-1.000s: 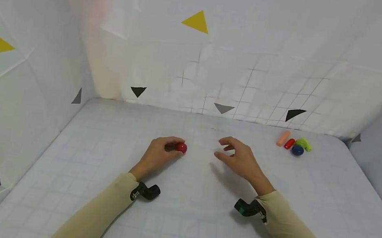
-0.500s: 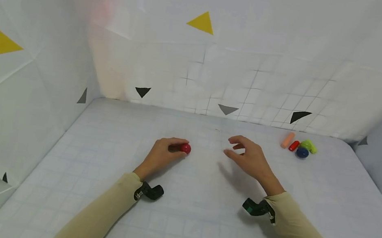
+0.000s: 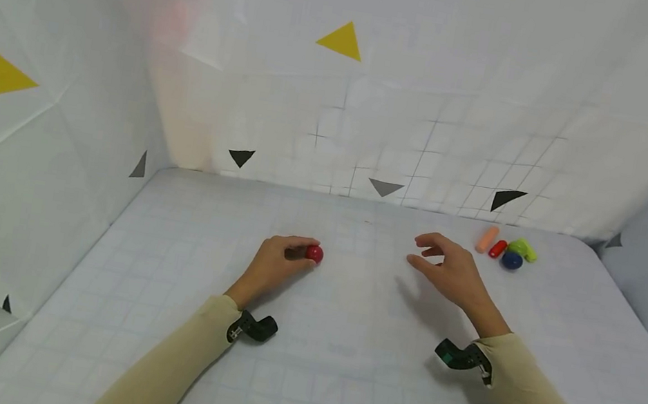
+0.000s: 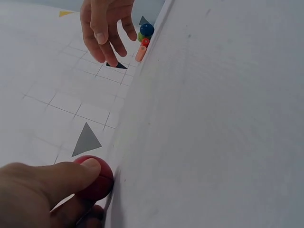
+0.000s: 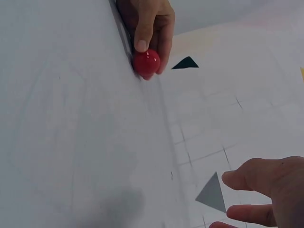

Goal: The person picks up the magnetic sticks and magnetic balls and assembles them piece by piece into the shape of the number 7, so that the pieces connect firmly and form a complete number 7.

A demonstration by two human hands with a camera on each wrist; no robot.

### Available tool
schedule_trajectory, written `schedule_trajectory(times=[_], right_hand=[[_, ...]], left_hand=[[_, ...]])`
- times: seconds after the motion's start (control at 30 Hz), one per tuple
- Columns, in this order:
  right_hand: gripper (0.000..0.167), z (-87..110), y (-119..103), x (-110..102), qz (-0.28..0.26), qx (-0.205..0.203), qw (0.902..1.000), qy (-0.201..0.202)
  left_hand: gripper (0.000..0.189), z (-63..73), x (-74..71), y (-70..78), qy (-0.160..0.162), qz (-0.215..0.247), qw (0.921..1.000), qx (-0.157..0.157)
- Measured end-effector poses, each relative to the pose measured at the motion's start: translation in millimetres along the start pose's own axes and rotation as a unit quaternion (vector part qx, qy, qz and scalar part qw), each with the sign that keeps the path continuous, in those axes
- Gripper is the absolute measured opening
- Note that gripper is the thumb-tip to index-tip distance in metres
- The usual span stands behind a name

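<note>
A small glossy red ball (image 3: 315,254) rests on the white table, left of the middle. My left hand (image 3: 273,264) pinches it between thumb and fingers. In the left wrist view a fine seam runs across the red ball (image 4: 97,178), with the thumb pressed on its side. My right hand (image 3: 454,274) hovers above the table to the right, casting a shadow below. Its fingers are loosely bent with a gap between thumb and fingertips, and they hold nothing. The right wrist view shows the right thumb (image 5: 251,178) apart from the fingers.
Small objects lie grouped at the back right: a peach-coloured cylinder (image 3: 487,239), a red cylinder (image 3: 498,248), a bright green piece (image 3: 528,250) and a dark blue ball (image 3: 512,260). White sheeting (image 3: 444,73) with yellow and dark triangles walls the table's back and sides.
My right hand has moved right, away from the left hand and towards the grouped objects. The left hand stays on the red ball. The head view has shifted slightly.
</note>
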State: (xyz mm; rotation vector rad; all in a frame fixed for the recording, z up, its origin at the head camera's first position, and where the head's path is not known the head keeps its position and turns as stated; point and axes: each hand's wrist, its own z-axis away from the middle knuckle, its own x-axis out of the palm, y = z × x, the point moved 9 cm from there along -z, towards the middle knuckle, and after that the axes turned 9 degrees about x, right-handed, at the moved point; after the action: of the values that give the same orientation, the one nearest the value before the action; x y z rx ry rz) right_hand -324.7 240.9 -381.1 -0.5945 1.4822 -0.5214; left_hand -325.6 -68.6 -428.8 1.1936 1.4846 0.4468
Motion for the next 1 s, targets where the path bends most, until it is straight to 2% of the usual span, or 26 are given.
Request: schedule_trajectory(times=[0.23,0.47,1.0], right_hand=[[0.047,0.8,12.9,-18.0,0.011,-0.003,0.9996,0.027],[0.047,2.8,28.9,-31.2,0.019,0.015,0.9992,0.033],[0.044,5.4,49.1,-73.3,0.041,0.005,0.9947,0.094]], left_hand=[[0.039,0.2,-1.8,1.6,0.001,-0.011,0.9999,0.001],[0.039,0.3,-0.9,4.5,-0.006,-0.022,0.9997,-0.001],[0.041,-1.7,0.5,2.1,-0.018,-0.037,0.9991,-0.007]])
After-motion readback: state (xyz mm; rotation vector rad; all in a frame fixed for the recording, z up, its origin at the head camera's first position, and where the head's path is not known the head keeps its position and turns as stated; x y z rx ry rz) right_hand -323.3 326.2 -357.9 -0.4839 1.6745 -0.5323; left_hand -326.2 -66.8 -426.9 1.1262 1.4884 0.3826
